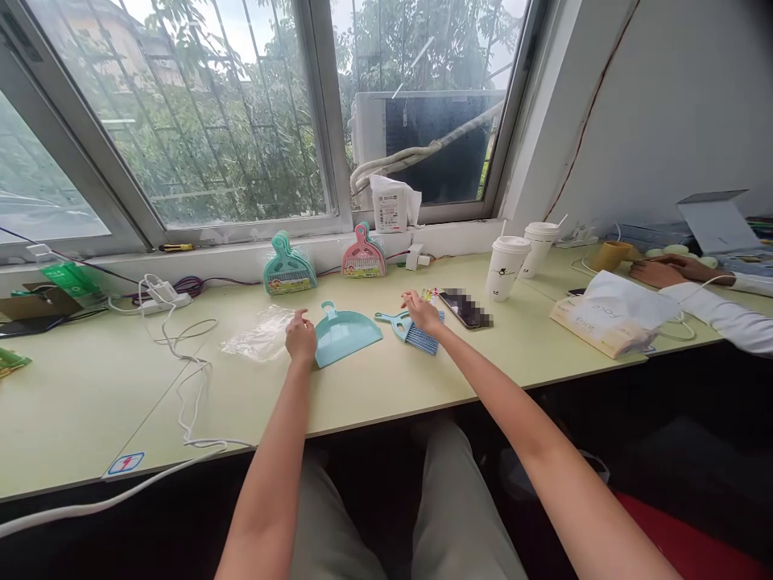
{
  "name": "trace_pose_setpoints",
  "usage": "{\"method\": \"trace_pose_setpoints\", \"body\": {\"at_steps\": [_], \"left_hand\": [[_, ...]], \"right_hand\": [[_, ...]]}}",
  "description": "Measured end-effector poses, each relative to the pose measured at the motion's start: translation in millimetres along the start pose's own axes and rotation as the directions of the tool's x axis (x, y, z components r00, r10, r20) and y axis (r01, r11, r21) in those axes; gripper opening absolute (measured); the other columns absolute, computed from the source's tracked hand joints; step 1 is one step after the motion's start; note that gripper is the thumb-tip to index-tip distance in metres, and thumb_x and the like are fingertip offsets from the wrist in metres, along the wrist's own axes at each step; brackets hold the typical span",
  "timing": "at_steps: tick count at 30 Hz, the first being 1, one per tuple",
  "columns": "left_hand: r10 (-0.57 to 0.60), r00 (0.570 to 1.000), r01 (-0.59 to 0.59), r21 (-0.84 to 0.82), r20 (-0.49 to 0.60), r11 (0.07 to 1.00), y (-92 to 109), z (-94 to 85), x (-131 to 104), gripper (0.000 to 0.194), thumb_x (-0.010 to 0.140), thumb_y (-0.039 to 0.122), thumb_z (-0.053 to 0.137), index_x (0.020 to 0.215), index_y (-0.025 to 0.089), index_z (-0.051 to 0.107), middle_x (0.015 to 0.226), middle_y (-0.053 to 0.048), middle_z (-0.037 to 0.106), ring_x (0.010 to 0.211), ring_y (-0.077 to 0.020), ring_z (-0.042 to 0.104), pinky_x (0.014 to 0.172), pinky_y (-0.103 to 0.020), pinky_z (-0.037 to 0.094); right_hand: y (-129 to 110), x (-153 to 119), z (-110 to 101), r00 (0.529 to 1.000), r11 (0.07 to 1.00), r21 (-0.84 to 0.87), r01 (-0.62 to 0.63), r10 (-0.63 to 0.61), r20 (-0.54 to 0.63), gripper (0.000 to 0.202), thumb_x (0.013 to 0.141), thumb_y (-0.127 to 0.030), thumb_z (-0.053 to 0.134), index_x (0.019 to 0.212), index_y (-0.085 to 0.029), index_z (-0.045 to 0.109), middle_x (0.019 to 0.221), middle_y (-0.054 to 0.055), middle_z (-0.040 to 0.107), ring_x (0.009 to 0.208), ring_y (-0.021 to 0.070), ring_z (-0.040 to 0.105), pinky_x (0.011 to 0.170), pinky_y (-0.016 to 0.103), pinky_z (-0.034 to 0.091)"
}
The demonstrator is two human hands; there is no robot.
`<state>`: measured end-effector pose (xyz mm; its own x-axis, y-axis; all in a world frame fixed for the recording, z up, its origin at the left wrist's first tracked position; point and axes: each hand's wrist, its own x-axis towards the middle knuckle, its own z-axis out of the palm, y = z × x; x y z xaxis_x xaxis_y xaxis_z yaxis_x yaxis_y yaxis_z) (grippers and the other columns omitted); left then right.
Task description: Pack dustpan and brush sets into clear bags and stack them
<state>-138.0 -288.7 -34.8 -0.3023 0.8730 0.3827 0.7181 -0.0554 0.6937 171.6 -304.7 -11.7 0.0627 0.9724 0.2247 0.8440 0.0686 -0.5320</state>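
A light blue dustpan (347, 337) lies on the pale green desk with its short handle towards the window. My left hand (300, 337) is against its left edge, fingers loosely bent and apart, not wrapped round it. To the right of the dustpan is a small blue hand brush (416, 332), its handle pointing left. My right hand (423, 312) is over the brush's far side with fingers loosely bent and apart; whether it touches the brush I cannot tell. Crumpled clear plastic wrapping (259, 333) lies left of my left hand. Beyond my right hand, a small colourful packet (431, 295) is partly hidden.
Wrapped green (290, 266) and pink (363, 254) dustpan sets lean by the window. A phone (466, 309), two white cups (507, 266) and a tissue pack (609, 316) stand or lie rightward. White cables (193, 387) cross the left side. Another person's hands (670, 270) rest at far right.
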Motion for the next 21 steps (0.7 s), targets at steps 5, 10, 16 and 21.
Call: {"method": "trace_pose_setpoints", "body": {"at_steps": [5, 10, 16, 21], "left_hand": [[-0.004, 0.983, -0.015, 0.101, 0.183, 0.995, 4.2, 0.6, -1.4, 0.03, 0.091, 0.025, 0.042, 0.115, 0.023, 0.061, 0.094, -0.01, 0.07, 0.101, -0.0278, 0.062, 0.081, -0.035, 0.045], [0.012, 0.979, -0.038, 0.123, 0.205, 0.992, 8.5, 2.6, -4.0, 0.048, 0.091, 0.04, 0.048, 0.134, 0.019, 0.043, 0.085, -0.009, 0.071, 0.095, -0.0289, 0.065, 0.076, -0.035, 0.046], [0.289, 0.866, -0.304, -0.029, 0.409, 0.952, 23.3, 17.0, -26.1, 0.045, 0.091, 0.031, 0.05, 0.133, 0.02, 0.042, 0.079, -0.003, 0.069, 0.079, -0.0213, 0.065, 0.066, -0.027, 0.043], [0.593, 0.796, -0.595, -0.018, 0.123, 0.803, 42.7, 15.8, -46.5, 0.029, 0.092, 0.018, 0.039, 0.114, 0.021, 0.058, 0.097, -0.006, 0.068, 0.088, -0.0193, 0.063, 0.073, -0.028, 0.044]], "right_hand": [[-4.0, -6.5, 12.8, 0.984, 0.879, -0.454, 0.146, -0.083, 0.155, 0.031, 0.089, -0.035, 0.053, 0.111, -0.015, 0.061, 0.125, 0.017, 0.061, 0.122, 0.0319, 0.048, 0.096, 0.042, 0.036], [-17.5, -3.1, 9.5, 0.992, 0.892, -0.446, 0.071, -0.015, 0.126, 0.042, 0.078, -0.019, 0.062, 0.119, -0.015, 0.052, 0.105, 0.014, 0.069, 0.096, 0.0283, 0.064, 0.08, 0.035, 0.042], [-32.3, 4.1, 14.3, 0.998, 0.996, -0.074, 0.056, -0.057, -0.01, 0.033, 0.082, -0.029, 0.061, 0.113, -0.021, 0.052, 0.103, 0.003, 0.071, 0.092, 0.02, 0.065, 0.07, 0.027, 0.042], [-51.6, -9.2, 44.3, 0.928, 0.946, -0.039, 0.321, -0.306, 0.215, 0.032, 0.08, -0.024, 0.065, 0.111, -0.025, 0.056, 0.109, 0.002, 0.068, 0.098, 0.0196, 0.062, 0.071, 0.026, 0.042]]}}
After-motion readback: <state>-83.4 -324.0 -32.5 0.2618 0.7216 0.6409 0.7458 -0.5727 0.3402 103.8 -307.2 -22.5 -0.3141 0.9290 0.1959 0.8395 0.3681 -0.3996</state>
